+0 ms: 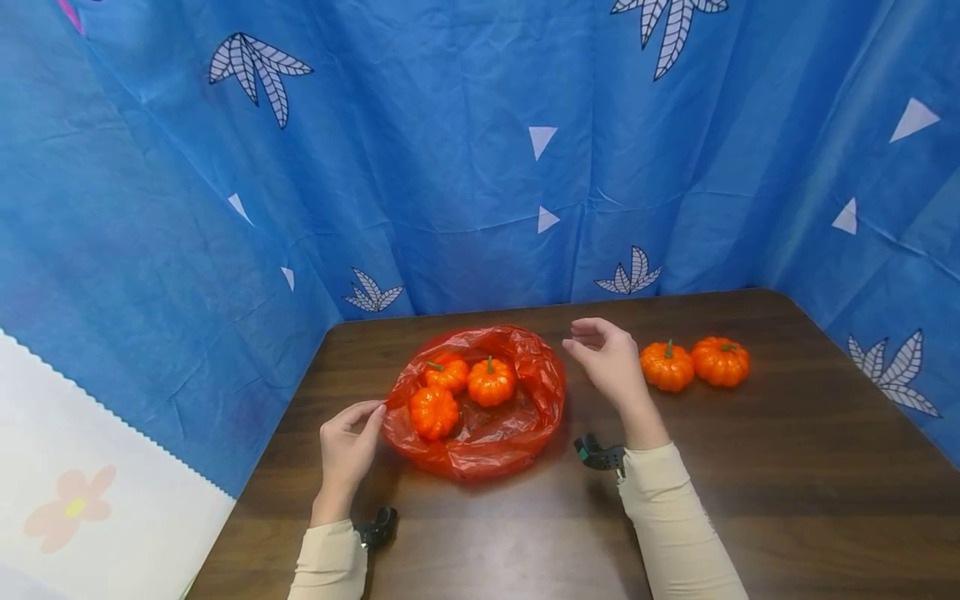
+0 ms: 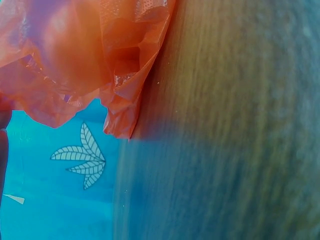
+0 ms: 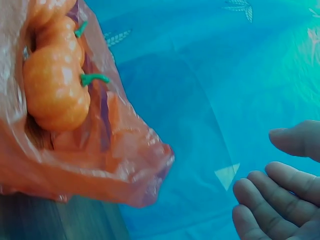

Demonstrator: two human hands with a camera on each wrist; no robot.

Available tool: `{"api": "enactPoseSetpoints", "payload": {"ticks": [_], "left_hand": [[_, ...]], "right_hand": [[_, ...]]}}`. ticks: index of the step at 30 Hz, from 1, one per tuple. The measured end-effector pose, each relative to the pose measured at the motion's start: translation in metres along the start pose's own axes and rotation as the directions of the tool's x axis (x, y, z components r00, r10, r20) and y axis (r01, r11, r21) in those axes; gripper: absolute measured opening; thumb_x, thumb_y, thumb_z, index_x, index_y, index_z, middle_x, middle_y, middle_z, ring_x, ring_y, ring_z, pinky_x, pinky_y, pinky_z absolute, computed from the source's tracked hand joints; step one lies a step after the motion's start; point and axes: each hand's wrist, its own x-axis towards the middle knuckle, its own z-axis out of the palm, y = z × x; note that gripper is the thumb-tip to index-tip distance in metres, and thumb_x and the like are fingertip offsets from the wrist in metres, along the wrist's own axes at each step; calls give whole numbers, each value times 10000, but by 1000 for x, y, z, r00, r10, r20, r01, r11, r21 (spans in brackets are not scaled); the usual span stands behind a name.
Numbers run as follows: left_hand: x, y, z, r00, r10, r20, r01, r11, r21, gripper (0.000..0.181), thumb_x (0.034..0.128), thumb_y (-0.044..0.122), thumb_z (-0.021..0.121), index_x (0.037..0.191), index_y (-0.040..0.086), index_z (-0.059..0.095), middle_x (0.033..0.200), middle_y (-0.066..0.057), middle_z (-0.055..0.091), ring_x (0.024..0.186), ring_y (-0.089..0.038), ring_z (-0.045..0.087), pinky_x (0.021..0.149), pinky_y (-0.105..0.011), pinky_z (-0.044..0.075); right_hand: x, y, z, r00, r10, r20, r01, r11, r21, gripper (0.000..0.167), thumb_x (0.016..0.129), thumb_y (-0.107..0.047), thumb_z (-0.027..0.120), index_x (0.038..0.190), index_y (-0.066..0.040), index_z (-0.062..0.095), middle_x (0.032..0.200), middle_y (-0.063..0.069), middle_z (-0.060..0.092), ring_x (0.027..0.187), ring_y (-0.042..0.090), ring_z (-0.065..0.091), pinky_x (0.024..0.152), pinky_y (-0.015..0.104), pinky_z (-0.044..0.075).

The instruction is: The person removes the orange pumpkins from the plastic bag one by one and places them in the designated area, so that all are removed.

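Note:
A thin red plastic bag point(image 1: 517, 433) lies spread open on the table, with three small orange pumpkins point(image 1: 491, 382) inside it. At the bag's left edge my left hand point(image 1: 348, 442) pinches the rim between thumb and fingers. My right hand point(image 1: 606, 360) hovers just right of the bag, apart from it, fingers loosely bent and nothing in them. In the right wrist view the thumb and fingertips point(image 3: 245, 192) stand apart. The bag's crumpled side point(image 2: 130, 60) fills the upper left of the left wrist view, where the left hand is mostly hidden.
Two more orange pumpkins, one point(image 1: 667, 367) touching the other point(image 1: 721, 362), sit to the right of my right hand. The dark wooden table point(image 1: 810, 483) ends at a blue patterned curtain point(image 1: 465, 167) at the back and sides. A white cloth point(image 1: 90, 467) hangs at the left.

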Motion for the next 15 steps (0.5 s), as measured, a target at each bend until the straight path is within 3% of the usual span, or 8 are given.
{"api": "enactPoseSetpoints", "payload": {"ticks": [7,15], "left_hand": [[1,3,2,1000,0,-13,0,1000,29,111,804,-110,753,896,-49,769,874,-206,760,735,-95,677,766,-37,496],[0,1,-1,1000,-9,8,9,1000,6,89,845,-17,763,916,29,792,899,-132,778,769,-7,664,774,-68,521]], "right_hand": [[1,-5,10,998,-17,52,16,1000,20,375,922,-154,711,1248,11,629,1214,238,678,1107,379,668,982,490,548],[-1,-10,17,991,-8,137,8,1000,0,375,924,-141,705,1265,-8,624,1233,224,673,1115,364,666,984,484,549]]}}
